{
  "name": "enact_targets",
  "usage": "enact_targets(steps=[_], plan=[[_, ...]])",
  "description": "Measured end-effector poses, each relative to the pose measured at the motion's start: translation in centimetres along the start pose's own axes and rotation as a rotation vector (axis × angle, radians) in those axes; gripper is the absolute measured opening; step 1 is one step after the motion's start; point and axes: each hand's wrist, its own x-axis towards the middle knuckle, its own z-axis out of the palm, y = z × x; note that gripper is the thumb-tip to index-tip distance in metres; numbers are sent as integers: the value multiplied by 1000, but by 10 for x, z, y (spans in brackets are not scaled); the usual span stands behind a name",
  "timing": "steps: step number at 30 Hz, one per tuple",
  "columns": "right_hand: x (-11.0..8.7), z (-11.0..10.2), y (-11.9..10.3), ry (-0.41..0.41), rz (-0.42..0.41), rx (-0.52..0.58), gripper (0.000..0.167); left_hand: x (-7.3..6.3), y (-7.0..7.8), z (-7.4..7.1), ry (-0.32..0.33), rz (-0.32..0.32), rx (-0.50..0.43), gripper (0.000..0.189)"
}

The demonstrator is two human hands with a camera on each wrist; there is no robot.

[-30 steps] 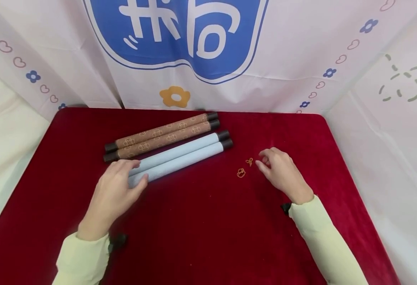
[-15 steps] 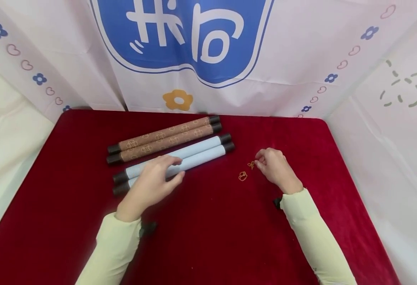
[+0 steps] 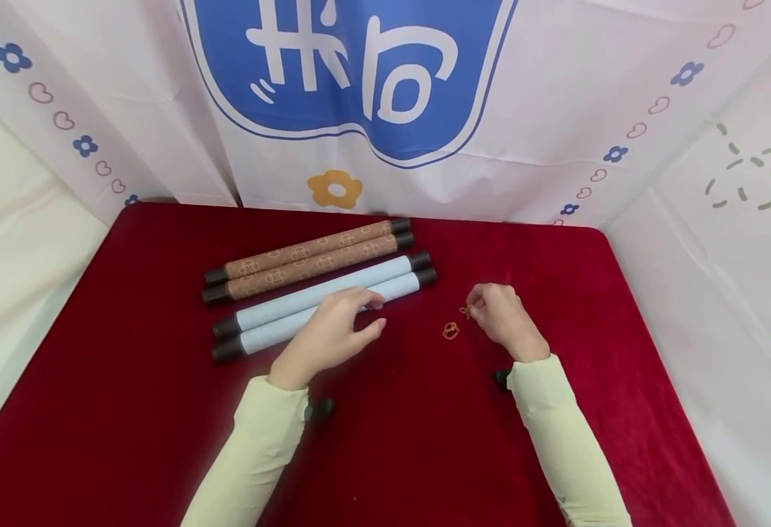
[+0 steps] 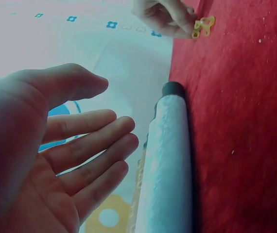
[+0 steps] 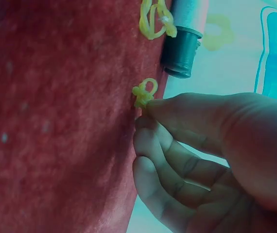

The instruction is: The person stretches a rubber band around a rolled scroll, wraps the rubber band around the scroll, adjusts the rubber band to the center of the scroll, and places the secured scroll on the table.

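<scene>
While right hand [image 3: 500, 318] pinches 1 yellow band [image 5: 142, 97] at red cloth [image 3: 425, 439], left hand [image 3: 333, 331] hovers by 2 blue rolls [image 3: 322, 290], fingers loosely spread. 2nd band [image 3: 450, 331] lies near 1st; 2 brown rolls [image 3: 300, 253] behind blue.

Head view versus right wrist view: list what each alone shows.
Only the head view: the left hand, both sleeves, and the patterned sides of the brown tubes.
Only the right wrist view: the inner sides of the right hand's curled fingers.
Both: that hand's fingertips at one yellow band, the other band apart, and a pale blue tube.
</scene>
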Motion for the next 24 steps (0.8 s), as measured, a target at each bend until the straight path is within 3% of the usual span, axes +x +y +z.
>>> enact_targets(steps=[14, 24], plan=[[-14, 4, -35, 61, -124, 194, 8, 4, 2, 14, -28, 13, -59, 28], [-23, 11, -60, 25, -244, 295, 6, 7, 2, 15, -27, 18, -143, 26]])
